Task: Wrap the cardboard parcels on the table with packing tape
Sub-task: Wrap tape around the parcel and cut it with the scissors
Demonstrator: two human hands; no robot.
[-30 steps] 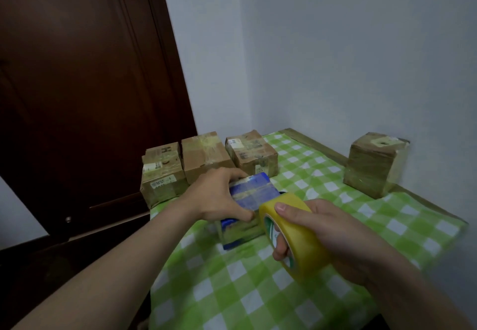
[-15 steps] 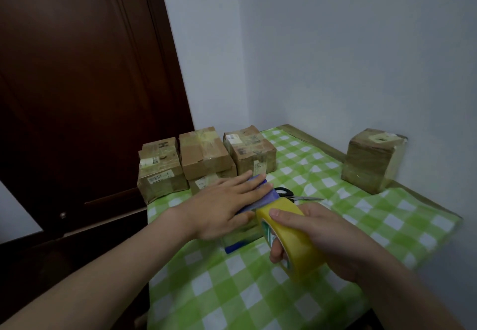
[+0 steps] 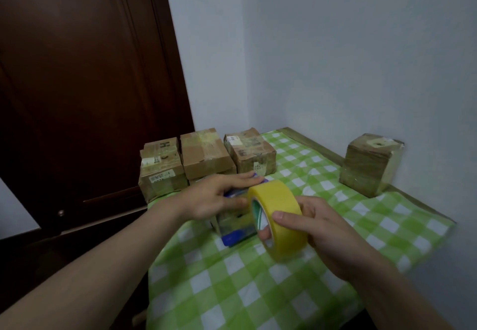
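A small parcel with blue edges stands on the green checked tablecloth in the middle. My left hand lies flat on its top, fingers straight and pointing right. My right hand grips a yellow roll of packing tape, thumb across the outer face and fingers through the core. The roll is held upright against the parcel's right side, hiding that side.
Three taped cardboard parcels stand in a row at the table's far left edge, with a lower box behind my left hand. Another taped parcel stands against the right wall. A dark wooden door stands left of the table.
My left hand went from gripping the parcel's near edge to lying flat on its top. The tape roll has moved up against the parcel, and the scissors seen earlier are now hidden.
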